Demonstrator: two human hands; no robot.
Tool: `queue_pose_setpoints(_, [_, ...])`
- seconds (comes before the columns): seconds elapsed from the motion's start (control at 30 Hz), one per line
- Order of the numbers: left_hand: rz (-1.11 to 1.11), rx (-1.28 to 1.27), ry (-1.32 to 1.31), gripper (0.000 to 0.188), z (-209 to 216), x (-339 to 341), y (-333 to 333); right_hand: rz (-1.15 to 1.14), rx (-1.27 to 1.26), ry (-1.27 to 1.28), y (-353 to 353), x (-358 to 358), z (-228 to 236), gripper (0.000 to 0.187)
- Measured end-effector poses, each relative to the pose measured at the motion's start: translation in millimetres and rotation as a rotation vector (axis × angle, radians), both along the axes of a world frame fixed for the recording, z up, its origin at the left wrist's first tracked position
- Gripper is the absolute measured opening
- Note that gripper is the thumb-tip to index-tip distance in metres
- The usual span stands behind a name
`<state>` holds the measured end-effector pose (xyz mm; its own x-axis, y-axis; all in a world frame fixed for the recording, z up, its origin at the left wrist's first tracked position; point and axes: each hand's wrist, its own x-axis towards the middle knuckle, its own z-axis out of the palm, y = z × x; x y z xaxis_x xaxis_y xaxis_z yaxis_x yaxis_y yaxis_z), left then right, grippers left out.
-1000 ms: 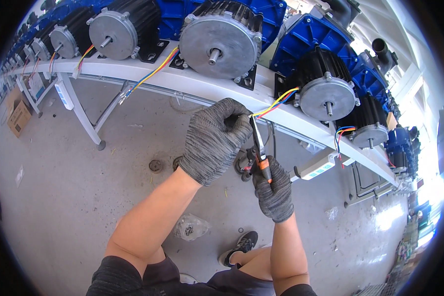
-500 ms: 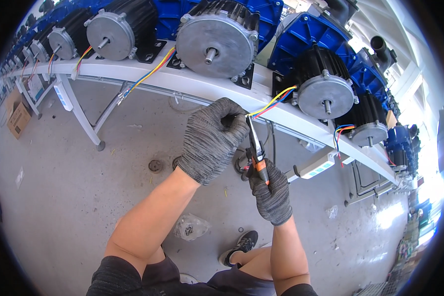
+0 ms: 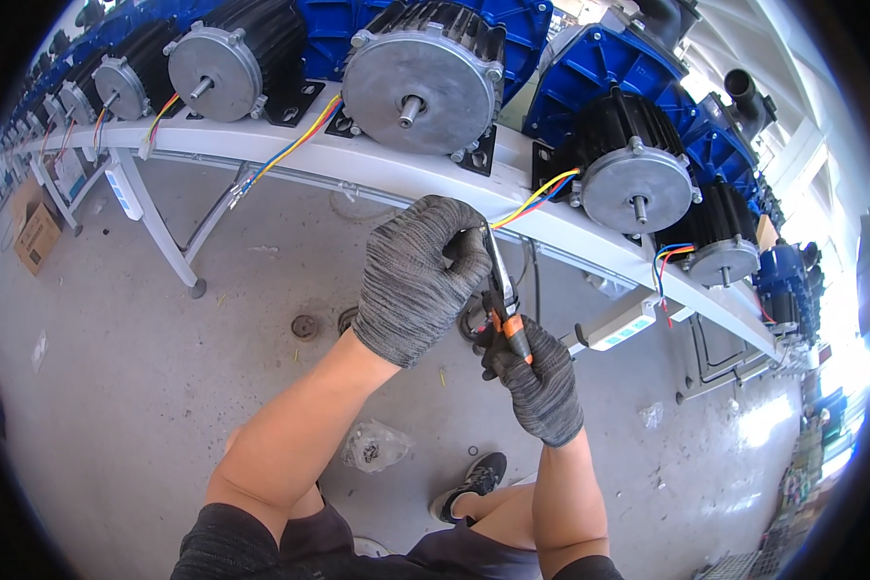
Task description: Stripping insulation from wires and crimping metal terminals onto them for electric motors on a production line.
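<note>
My left hand [image 3: 420, 275], in a dark grey knit glove, is closed in a pinch at the tips of the motor wires. Its fingertips hide what lies between them. In my right hand [image 3: 536, 377], gloved the same way, is a pair of pliers [image 3: 506, 295] with orange and black handles, jaws pointing up. Those jaws meet the wire ends right beside my left fingertips. Yellow, blue and red wires [image 3: 539, 200] run from there up to a black finned motor [image 3: 638, 188] with a round silver end plate and a short shaft.
More motors, such as the large one [image 3: 420, 92], line a long white bench [image 3: 290, 137] with blue housings [image 3: 599, 72] behind. Another wire bundle [image 3: 285, 150] hangs to the left. A clear plastic bag [image 3: 375, 445] and a cardboard box [image 3: 37, 232] are on the floor.
My left hand has shifted slightly down and right, still pinched. My right hand has moved a little down and right with the pliers. The jaws stay at the wire ends.
</note>
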<state>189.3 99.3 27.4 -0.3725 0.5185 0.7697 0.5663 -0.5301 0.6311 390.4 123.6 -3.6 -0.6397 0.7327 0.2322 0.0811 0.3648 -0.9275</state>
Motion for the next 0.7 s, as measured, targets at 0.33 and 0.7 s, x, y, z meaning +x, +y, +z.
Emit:
queue_pose_setpoints(0.33, [-0.036, -0.129, -0.063, 0.008, 4.5, -1.8, -7.0, -0.022, 0.048, -0.001, 1.1, 1.3, -6.0, 0.014])
queue_pose_setpoints(0.7, [-0.292, -0.275, -0.312, 0.011, 6.9, -9.1, -6.8, -0.083, 0.171, -0.096, 4.4, -0.8, -5.1, 0.015])
